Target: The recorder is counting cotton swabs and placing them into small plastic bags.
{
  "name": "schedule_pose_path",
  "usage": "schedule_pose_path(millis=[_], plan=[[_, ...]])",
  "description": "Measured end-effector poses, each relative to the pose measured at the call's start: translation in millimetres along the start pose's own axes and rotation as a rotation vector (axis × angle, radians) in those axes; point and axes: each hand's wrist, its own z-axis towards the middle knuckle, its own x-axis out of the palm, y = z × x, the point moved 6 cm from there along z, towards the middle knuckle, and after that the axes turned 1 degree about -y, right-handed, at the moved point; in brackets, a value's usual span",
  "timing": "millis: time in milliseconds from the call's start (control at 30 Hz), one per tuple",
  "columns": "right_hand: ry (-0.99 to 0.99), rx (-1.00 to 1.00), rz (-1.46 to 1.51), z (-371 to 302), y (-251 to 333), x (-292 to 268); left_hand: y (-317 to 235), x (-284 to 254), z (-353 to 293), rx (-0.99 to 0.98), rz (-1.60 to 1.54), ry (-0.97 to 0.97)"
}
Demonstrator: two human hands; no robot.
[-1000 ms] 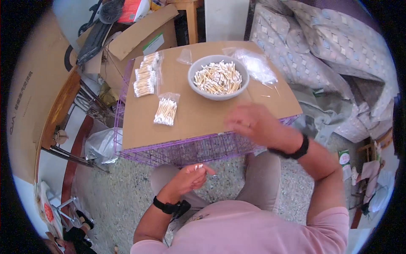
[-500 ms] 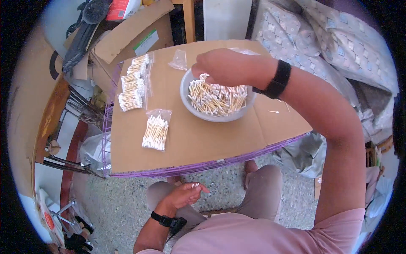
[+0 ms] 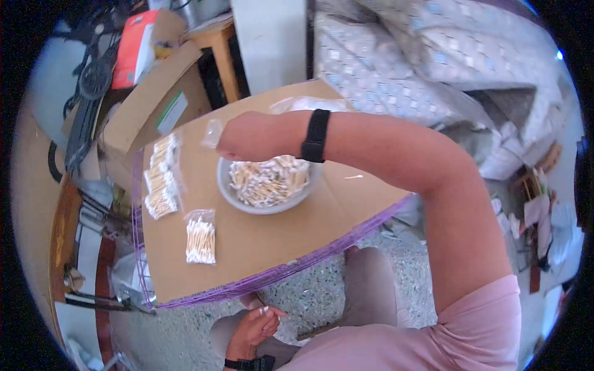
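Note:
Over the far left side of a grey bowl (image 3: 270, 209) reaches my right hand (image 3: 250, 135), back upward, its fingers mostly hidden beneath it. Loose cotton swabs (image 3: 269, 180) with white tips fill the bowl. Right beside the fingers lies a small clear plastic bag (image 3: 212, 132); whether they touch it I cannot tell. My left hand (image 3: 260, 326) hovers above my lap, fingers curled, with small white tips like cotton swabs (image 3: 265, 309) showing between them. A clear bag packed with cotton swabs (image 3: 201, 238) lies flat left of the bowl, nearest my side.
Several filled swab bags (image 3: 162, 179) overlap in a row along the cardboard tabletop's (image 3: 266, 247) left side. A stray swab (image 3: 354, 177) lies right of the bowl. More clear plastic (image 3: 309, 104) sits behind it. An open carton (image 3: 154, 102) and covered bulky items (image 3: 396, 68) stand beyond.
The view has swung, shifting the table left and down in the picture. My right hand has moved left over the bowl, nearer the empty bag. My left hand stays curled above my lap.

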Motion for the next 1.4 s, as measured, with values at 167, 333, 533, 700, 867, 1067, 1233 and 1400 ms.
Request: schedule_pose_path(millis=[167, 333, 533, 700, 867, 1067, 1233, 1400], plan=[[-0.222, 0.124, 0.055, -39.3, 27.4, -55.1, 9.3, -11.9, -26.8, 0.209, -0.121, -0.111], [-0.45, 0.473, 0.624, -125.0, 78.5, -84.4, -10.0, -14.3, -50.2, 0.393, -0.101, -0.343], [-0.453, 0.352, 0.941, -152.6, 220.0, -36.6, -27.5, 16.0, -80.3, 0.576, -0.201, -0.2], [-0.456, 0.194, 1.058, -152.5, 294.9, -11.5, -29.5, 57.4, -98.4, 0.594, -0.174, -0.054], [-0.449, 0.168, 1.154, -154.6, 314.5, -9.7, -24.4, 71.5, -111.6, 0.506, 0.038, -0.082], [-0.617, 0.265, 1.056, -172.4, 323.6, -7.2, -26.9, 68.0, -120.1, 0.545, 0.117, -0.261], [-0.599, 0.478, 1.12, -201.1, 326.9, 14.0, -36.9, 81.3, -119.1, 0.745, 0.09, -0.327], [-0.56, 0.491, 1.288, -225.2, 332.5, 23.9, -31.9, 103.1, -112.2, 0.777, 0.142, -0.265]])
